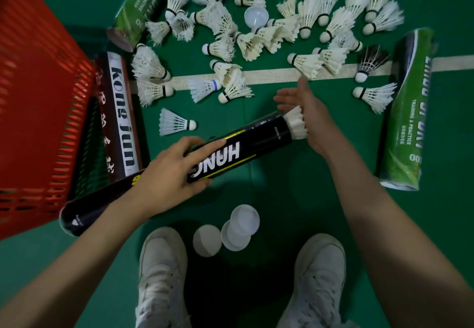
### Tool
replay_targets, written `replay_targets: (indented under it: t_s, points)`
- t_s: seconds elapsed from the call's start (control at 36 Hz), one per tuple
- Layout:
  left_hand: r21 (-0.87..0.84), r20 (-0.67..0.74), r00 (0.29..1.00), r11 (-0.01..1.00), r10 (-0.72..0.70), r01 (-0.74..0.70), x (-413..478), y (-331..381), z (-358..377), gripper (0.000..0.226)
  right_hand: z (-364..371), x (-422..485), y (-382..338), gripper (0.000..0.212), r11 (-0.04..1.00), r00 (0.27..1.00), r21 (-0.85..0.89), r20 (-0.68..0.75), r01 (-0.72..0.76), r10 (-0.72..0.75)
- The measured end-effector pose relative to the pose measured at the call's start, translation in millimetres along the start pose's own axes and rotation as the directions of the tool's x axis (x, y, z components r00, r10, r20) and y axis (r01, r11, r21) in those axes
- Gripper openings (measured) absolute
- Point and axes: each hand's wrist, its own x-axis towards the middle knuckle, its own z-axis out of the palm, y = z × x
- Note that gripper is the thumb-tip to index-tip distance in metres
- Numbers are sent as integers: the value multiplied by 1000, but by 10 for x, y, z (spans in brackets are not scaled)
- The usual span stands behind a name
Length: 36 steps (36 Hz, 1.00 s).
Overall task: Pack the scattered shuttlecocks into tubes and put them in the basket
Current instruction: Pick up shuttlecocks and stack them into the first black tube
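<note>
Shuttlecocks [259,33], white and feathery, scattered on green floor | red slatted plastic basket [38,97] far left | left hand [171,171] wrapped around glossy black tube [230,153] | right hand [305,112], fingers spread, palm against feathered shuttlecock [296,122] in tube mouth | green cardboard tube [405,112] right

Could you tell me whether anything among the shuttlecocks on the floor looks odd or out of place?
One stands out: a black-feathered shuttlecock lies on the white court line, near the green tube on the right, while every other loose one is white. One white shuttlecock carries a blue band instead of black. Nothing looks spilled.
</note>
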Motion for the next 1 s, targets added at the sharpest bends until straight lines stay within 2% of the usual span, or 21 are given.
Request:
replay_targets:
  t_s: [0.11, 0.19, 0.28, 0.36, 0.44, 0.5, 0.56, 0.61, 0.75, 0.86, 0.92, 1.0]
  points:
    - [-40, -61, 998, 999, -16, 14, 23, -16, -85, 72, 39, 77, -99, 60, 991, 995, 131, 102, -1, -12]
    - [-17, -70, 998, 1000, 5, -6, 54, -16, -128, 72, 98, 137, -156, 63, 997, 975, 72, 219, 18, -33]
    - [-33, -91, 996, 999, -13, 10, 78, -32, -141, 71, 241, 206, -207, 66, 999, 962, -20, 274, 28, -21]
    - [-59, -121, 992, 997, -46, 39, 76, -71, -127, 71, 381, 307, -227, 65, 1000, 974, -14, 226, 10, -6]
    - [-46, -135, 986, 994, -100, 95, 86, -124, -85, 74, 509, 419, -230, 58, 1000, 999, 29, 54, -3, 2]
    - [-61, -160, 974, 987, -159, 151, 114, -179, -53, 77, 576, 502, -209, 45, 999, 997, 47, -78, -16, 20]
    - [-87, -194, 956, 975, -220, 206, 144, -247, -28, 81, 625, 581, -144, 28, 1000, 990, -6, -139, 7, -7]
    - [-99, -223, 935, 961, -275, 259, 162, -305, -27, 83, 661, 651, -76, 19, 995, 988, -87, -147, 44, -57]
    - [-101, -267, 887, 927, -376, 362, 187, -397, -54, 81, 807, 866, -2, 34, 926, 988, -359, -54, 118, -147]
    - [-98, -261, 870, 908, -418, 407, 208, -452, -63, 82, 944, 932, 15, 58, 896, 991, -423, 29, 131, -131]
    - [-99, -258, 869, 906, -423, 411, 213, -466, -71, 82, 972, 927, 28, 65, 902, 996, -423, 1, 85, -93]
    - [-94, -249, 871, 905, -424, 414, 215, -470, -87, 82, 962, 890, 82, 49, 885, 995, -465, -70, 35, -76]
